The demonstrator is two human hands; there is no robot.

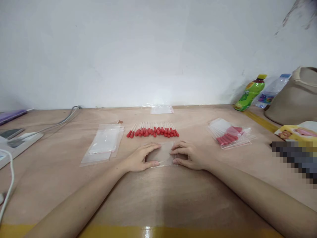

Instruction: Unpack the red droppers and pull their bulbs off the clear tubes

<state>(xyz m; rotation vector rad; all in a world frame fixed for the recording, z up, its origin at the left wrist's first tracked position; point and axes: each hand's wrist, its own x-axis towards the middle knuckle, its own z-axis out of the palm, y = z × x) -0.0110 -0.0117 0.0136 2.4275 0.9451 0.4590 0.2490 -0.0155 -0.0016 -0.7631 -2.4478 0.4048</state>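
A clear plastic zip bag (166, 152) lies flat on the table between my hands. My left hand (141, 158) rests at its left side, with thumb and fingers apart on the lower and upper edges. At the right side, my right hand (190, 156) touches the bag with its fingertips, fingers spread. Just beyond the bag is a row of thin pale sticks with thick red ends (153, 131), the red ends toward me. A stack of clear zip bags (104, 142) lies left of my hands. To the right are bags holding red-ended sticks (229, 135).
Another clear bag (162, 109) lies against the wall. At the back right stand a green bottle (250, 93), a clear bottle (271, 91) and a beige fabric container (292, 96). A yellow printed packet (297, 132) lies at right. Cables (61, 122) and a white device (24, 145) lie at left.
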